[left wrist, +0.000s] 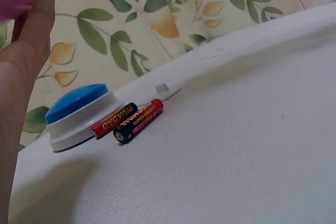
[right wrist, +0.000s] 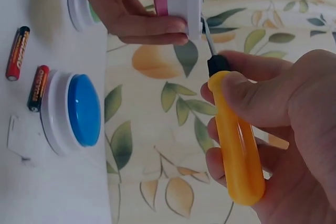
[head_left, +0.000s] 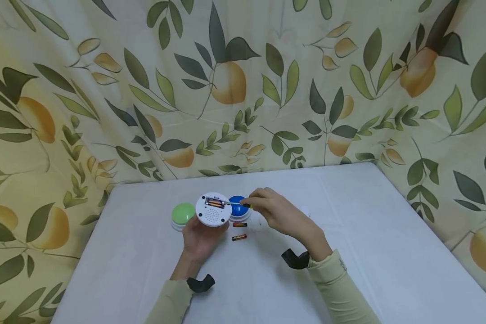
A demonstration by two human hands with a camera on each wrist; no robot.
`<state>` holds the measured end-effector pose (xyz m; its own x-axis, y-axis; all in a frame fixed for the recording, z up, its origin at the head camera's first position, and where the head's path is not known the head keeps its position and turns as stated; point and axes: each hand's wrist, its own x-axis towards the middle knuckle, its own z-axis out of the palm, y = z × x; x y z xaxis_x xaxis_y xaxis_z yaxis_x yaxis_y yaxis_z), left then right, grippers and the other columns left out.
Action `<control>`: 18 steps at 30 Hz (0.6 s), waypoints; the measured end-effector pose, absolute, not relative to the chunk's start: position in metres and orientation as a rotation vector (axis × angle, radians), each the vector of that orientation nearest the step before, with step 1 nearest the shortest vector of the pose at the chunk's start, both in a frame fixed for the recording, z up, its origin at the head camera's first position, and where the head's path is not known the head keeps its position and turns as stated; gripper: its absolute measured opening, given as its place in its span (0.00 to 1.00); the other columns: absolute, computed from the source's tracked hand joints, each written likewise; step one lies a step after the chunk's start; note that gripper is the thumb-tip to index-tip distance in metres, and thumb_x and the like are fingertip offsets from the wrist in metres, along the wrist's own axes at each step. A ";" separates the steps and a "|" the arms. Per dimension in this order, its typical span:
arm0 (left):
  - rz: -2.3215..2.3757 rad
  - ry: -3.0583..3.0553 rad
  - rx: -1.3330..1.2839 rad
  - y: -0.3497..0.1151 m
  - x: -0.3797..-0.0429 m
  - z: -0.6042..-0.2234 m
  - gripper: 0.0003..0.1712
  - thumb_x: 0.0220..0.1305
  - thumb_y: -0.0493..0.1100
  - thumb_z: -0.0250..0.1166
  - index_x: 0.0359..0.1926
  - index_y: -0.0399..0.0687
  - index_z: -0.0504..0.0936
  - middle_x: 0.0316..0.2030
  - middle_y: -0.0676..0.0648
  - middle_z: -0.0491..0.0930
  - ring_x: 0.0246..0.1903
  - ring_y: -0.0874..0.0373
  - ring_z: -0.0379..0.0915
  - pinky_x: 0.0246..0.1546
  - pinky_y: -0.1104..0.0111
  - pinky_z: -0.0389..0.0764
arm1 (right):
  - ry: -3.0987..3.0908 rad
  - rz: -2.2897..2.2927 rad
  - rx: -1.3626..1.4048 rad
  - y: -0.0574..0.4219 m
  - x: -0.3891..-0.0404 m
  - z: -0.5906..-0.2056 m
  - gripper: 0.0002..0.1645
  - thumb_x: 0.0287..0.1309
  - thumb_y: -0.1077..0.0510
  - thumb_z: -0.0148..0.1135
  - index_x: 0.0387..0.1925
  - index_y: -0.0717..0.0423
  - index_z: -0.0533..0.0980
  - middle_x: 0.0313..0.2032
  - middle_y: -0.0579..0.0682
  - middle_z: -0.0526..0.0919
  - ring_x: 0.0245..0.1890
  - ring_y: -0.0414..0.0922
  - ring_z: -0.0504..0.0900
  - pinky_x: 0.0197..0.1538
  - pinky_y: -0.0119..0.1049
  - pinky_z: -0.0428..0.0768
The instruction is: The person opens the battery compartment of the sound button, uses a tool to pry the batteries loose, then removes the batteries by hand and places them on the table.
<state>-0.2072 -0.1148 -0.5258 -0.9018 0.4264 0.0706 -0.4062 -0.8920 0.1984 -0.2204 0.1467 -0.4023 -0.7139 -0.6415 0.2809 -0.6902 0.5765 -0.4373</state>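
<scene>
My left hand [head_left: 202, 242] grips a round push button [head_left: 213, 218] from below, its white underside turned toward the head camera. In that underside the battery compartment is uncovered, with batteries [head_left: 215, 204] lying in it. The right wrist view shows a pink band on the button's side. My right hand [head_left: 276, 215] holds a screwdriver [right wrist: 239, 140] by its yellow handle, thumb and fingers round it. Its thin metal shaft [right wrist: 210, 39] reaches to the underside, the tip at the right end of the compartment in the head view.
A green button [head_left: 183, 213] stands left of the held one, a blue button [head_left: 238, 208] to the right. Two loose batteries [head_left: 239, 237] lie in front of the blue button. A small white piece [left wrist: 162, 87] lies near them. A patterned curtain [head_left: 235, 135] hangs behind the white table [head_left: 146, 256].
</scene>
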 end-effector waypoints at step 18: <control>2.549 0.484 0.013 -0.104 -0.210 -0.518 0.40 0.74 0.65 0.59 0.81 0.70 0.53 0.76 0.46 0.61 0.70 0.46 0.69 0.63 0.65 0.81 | -2.603 0.802 1.039 0.163 -0.222 -0.392 0.24 0.68 0.70 0.62 0.60 0.47 0.82 0.55 0.44 0.87 0.57 0.46 0.79 0.59 0.48 0.78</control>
<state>-0.2104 -0.1042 -0.5181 -0.8540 0.5128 -0.0881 -0.5094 -0.7895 0.3424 -0.2221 0.1633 -0.3917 -0.7239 -0.5663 0.3940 -0.6899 0.5998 -0.4053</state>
